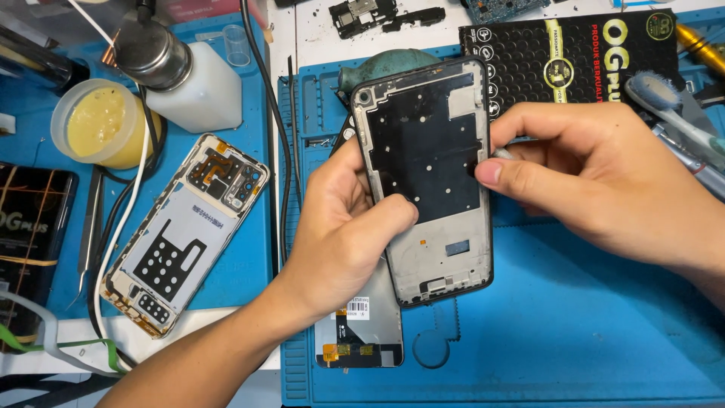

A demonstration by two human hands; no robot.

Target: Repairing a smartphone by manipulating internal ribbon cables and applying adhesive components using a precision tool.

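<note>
My left hand [343, 227] holds a bare phone frame [427, 143], black and grey inside, tilted upright above a blue work mat [574, 317]. Its thumb presses on the frame's middle. My right hand [596, 170] pinches the frame's right edge between thumb and forefinger, with a thin grey tool tip barely showing by the fingers. Under the frame lies a display panel [361, 332] with a flex cable and a barcode sticker.
A white phone back shell [185, 234] lies on the left mat. Behind it stand a yellow-filled jar [102, 125] and a white pump bottle [185, 75]. Tweezers [89, 227], a black package [581, 57], a toothbrush [672, 106] and circuit boards [377, 15] surround the work area.
</note>
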